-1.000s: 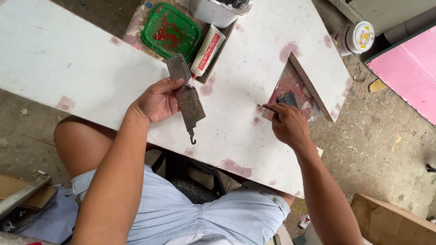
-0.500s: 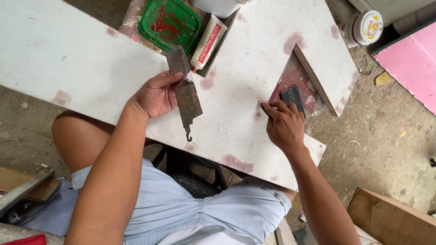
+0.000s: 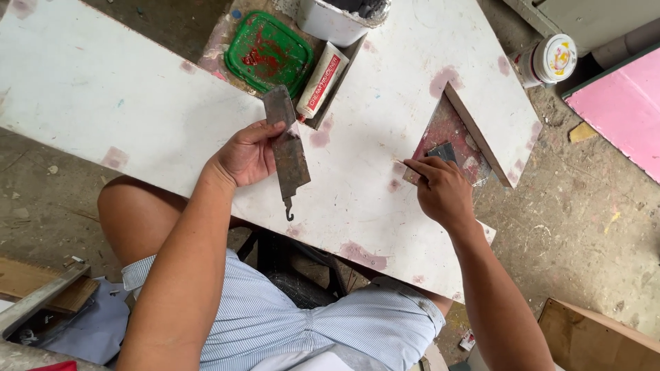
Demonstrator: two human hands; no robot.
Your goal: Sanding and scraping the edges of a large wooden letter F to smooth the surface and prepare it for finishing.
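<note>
White board underneath, left hand around rusty scraper, right hand on small blade

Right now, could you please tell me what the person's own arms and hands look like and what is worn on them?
Both arms are bare to the frame's lower edge: no sleeves show. The left hand and right hand wear no gloves; no rings, watch or bracelets show. Below them show light blue-and-white striped shorts.
</note>
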